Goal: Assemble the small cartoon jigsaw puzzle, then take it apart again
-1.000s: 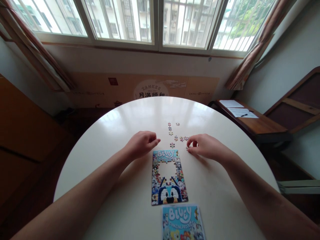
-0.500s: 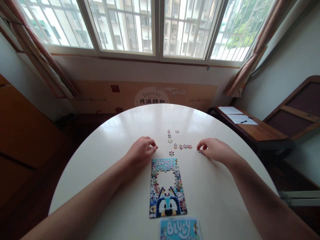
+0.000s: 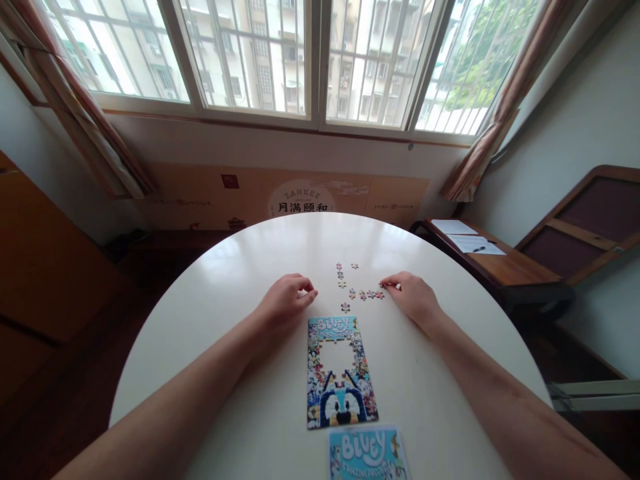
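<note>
Beside loose puzzle pieces (image 3: 371,294), both hands (image 3: 410,299) hover.

The lone head view looks forward and down (no close-up) from above the wearer's arms.

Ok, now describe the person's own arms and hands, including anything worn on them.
The left arm and right arm are bare, with no sleeves in view. The left hand and right hand are ungloved. No watch or bracelet shows at either wrist. No ring shows on the fingers, though a thin one could go unseen.
</note>
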The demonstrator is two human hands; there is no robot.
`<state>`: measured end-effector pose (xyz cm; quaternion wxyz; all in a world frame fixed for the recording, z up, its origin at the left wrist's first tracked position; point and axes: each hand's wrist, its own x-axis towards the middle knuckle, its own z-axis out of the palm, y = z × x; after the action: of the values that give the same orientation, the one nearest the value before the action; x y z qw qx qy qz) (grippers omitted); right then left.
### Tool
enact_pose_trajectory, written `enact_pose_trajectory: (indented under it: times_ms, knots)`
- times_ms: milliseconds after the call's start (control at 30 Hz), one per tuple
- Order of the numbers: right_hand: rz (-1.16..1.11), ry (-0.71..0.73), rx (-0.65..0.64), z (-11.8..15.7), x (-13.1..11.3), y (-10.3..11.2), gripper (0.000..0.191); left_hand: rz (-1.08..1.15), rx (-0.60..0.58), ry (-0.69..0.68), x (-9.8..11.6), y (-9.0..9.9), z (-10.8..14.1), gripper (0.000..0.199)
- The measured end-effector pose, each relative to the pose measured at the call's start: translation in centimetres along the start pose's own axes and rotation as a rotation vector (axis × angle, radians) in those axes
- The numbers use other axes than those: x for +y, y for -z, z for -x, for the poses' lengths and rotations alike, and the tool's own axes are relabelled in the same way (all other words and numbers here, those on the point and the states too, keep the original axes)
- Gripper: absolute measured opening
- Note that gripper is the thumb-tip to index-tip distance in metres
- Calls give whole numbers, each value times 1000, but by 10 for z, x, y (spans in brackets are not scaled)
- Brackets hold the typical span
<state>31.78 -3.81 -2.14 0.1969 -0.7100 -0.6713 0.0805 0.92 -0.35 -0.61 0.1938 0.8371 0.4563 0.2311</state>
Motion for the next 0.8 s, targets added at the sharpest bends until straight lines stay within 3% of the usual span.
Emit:
enact_pose_trajectory:
  times_ms: [367,533,800]
  knots:
    - [-188,112,164,-14,10,-37,36,-7,27,-19,-4,-3,0,22]
    - [-386,76,221,-22,22,-41,47,4,17,-15,-2,-1,0,21]
    - [-568,64,216,-23,24,-43,44,-21,-3,-1,-7,-4,-2,22]
